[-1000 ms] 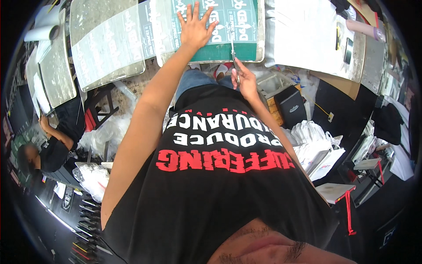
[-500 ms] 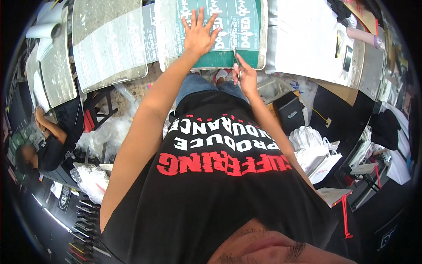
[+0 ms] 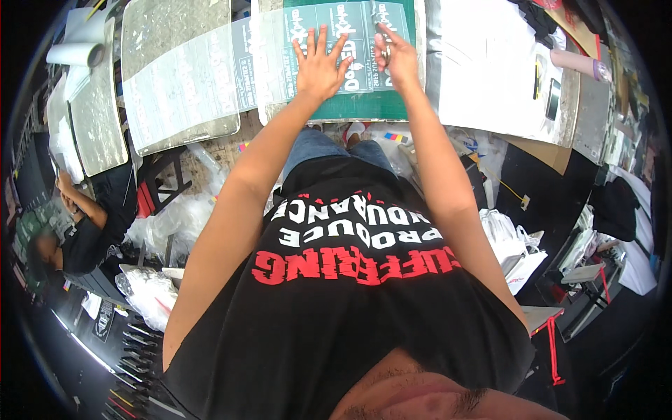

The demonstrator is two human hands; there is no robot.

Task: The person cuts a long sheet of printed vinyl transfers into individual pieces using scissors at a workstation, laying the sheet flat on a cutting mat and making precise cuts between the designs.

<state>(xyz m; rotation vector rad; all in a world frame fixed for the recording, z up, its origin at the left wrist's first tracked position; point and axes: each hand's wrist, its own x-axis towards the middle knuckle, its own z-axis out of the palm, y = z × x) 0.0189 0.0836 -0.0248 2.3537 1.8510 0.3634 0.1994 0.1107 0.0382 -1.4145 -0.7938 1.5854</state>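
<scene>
Through the centre of the frame, a black cotton T-shirt with red and white lettering (image 3: 350, 301) is covering the wearer's torso. Across the top, a long strip of translucent printed film (image 3: 182, 98) is lying from upper left to upper centre. At upper right, a smooth white sheet (image 3: 483, 70) is covering a work surface. At upper left, a grey speckled board with rounded corners (image 3: 171, 35) is supporting part of the film. At upper centre, a flat green mat (image 3: 378, 106) is showing through and below the film. At the left edge, a co-worker in black (image 3: 84, 241) is sitting or bending; which, I cannot tell. Nearby, at centre left, crumpled clear plastic (image 3: 175, 227) is lying in a heap.

At upper centre, the left hand (image 3: 322, 75) is resting palm down on the film, its fingers spread. To its right, the right hand (image 3: 401, 61) is gripping a pair of metal scissors (image 3: 378, 29) over the film, near the strip's right end. Fingers are partly hiding the tool; whether its blades are meeting the film, I cannot tell.
</scene>
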